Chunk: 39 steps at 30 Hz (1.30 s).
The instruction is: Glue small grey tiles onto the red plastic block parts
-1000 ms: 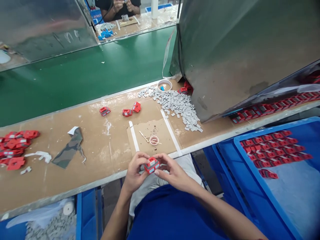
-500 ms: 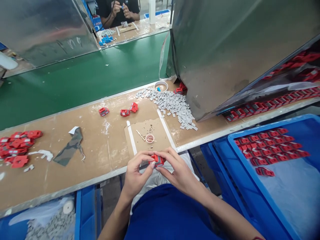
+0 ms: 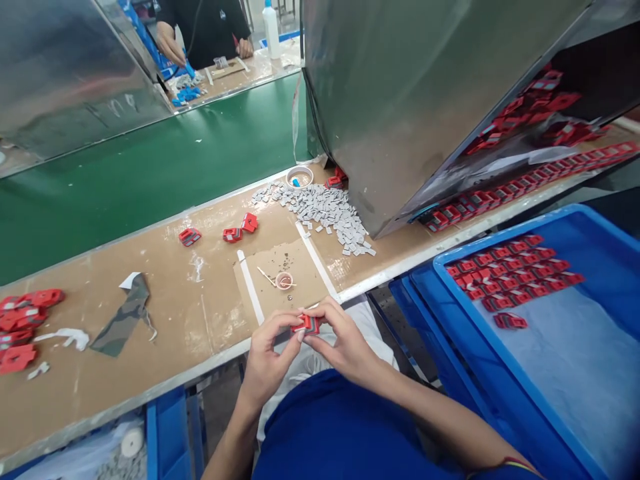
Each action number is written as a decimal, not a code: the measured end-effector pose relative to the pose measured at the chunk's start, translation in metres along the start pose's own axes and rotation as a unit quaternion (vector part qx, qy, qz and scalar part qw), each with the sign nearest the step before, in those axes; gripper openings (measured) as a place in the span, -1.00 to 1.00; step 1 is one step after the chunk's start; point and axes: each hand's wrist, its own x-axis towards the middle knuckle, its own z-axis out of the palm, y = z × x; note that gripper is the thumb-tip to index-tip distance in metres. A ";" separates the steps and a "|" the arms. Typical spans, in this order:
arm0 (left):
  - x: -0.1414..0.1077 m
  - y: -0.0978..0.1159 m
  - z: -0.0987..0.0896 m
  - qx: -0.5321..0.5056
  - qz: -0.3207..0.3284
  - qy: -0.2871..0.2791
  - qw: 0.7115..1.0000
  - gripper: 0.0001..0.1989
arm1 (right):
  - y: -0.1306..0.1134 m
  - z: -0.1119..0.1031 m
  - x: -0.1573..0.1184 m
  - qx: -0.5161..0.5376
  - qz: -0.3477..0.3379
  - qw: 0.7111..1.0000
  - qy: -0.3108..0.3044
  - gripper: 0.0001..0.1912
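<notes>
A: In the head view, where is the red part (image 3: 311, 325) against the hands?
B: Between them, at the fingertips. The left hand (image 3: 266, 352) has it from one side, the right hand (image 3: 350, 345) from the other, in front of the blue shirt (image 3: 325, 427). It shows right by the near edge of the bench (image 3: 175, 280), closer to the body than the cup (image 3: 284, 281).
A: How are the hands set?
B: Both pinch the red part. Each has its thumb on the near side and its forefinger across the far side; neither palm presses on it.
A: What can't you make out?
B: The fingers cover both ends of the part, and its underside is out of sight. I can't tell whether anything small is caught under the left thumb. The red pile (image 3: 23, 320) is cut off by the left border, the metal panel (image 3: 400, 113) blocks some of the bench behind it, and the co-worker (image 3: 210, 30) is cropped at the top.
A: And the look of the part?
B: Small, blocky, bright red, with a grey band along the side facing the body. Finer detail is too small to read. Similar red ones stand in rows in the tray (image 3: 600, 257), off to the right, and loose grey tiles (image 3: 333, 213) lie spread beyond the cup.
</notes>
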 end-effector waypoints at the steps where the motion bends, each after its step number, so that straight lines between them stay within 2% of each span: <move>1: 0.000 -0.001 0.001 -0.011 -0.003 -0.008 1.000 -0.79 | 0.003 0.001 -0.001 0.057 0.023 0.998 0.014 -0.75; 3: 0.001 -0.004 0.003 -0.023 -0.009 -0.026 0.999 -0.61 | 0.008 0.003 -0.003 0.163 0.057 0.985 0.033 -0.67; 6: 0.003 -0.009 0.005 0.013 0.014 -0.051 0.999 -0.58 | 0.012 0.004 -0.009 0.228 0.076 0.970 0.033 -0.60; 8: 0.006 -0.012 0.004 0.054 0.053 -0.074 0.994 -0.59 | 0.012 0.002 -0.015 0.197 0.068 0.977 0.045 -0.65; 11: 0.013 -0.015 0.004 0.089 0.113 -0.114 0.983 -0.59 | 0.008 -0.007 -0.020 0.079 0.034 0.993 0.079 -0.82; 13: 0.018 -0.014 0.005 0.098 0.144 -0.129 0.976 -0.58 | 0.003 -0.015 -0.021 0.018 0.021 0.997 0.078 -0.88; 17: 0.027 -0.011 0.009 0.096 0.182 -0.154 0.966 -0.62 | -0.004 -0.026 -0.023 -0.010 0.021 0.997 0.076 -0.95; 21: 0.028 -0.010 0.013 0.095 0.211 -0.176 0.957 -0.69 | -0.010 -0.019 -0.030 -0.040 0.013 0.992 0.117 -0.89; 25: 0.032 -0.022 0.014 0.128 0.235 -0.169 0.949 -0.71 | -0.007 -0.006 -0.036 -0.049 0.024 0.983 0.176 -0.89; 28: 0.041 -0.032 0.017 0.122 0.261 -0.211 0.934 -0.73 | -0.001 -0.002 -0.043 -0.049 0.033 0.971 0.233 -0.90; 32: 0.049 -0.038 0.023 0.103 0.254 -0.276 0.921 -0.73 | -0.001 0.000 -0.063 -0.061 0.053 0.962 0.261 -0.99; 39: 0.059 -0.040 0.034 0.051 0.222 -0.391 0.892 -0.69 | -0.005 0.014 -0.090 -0.070 0.111 0.946 0.296 -0.90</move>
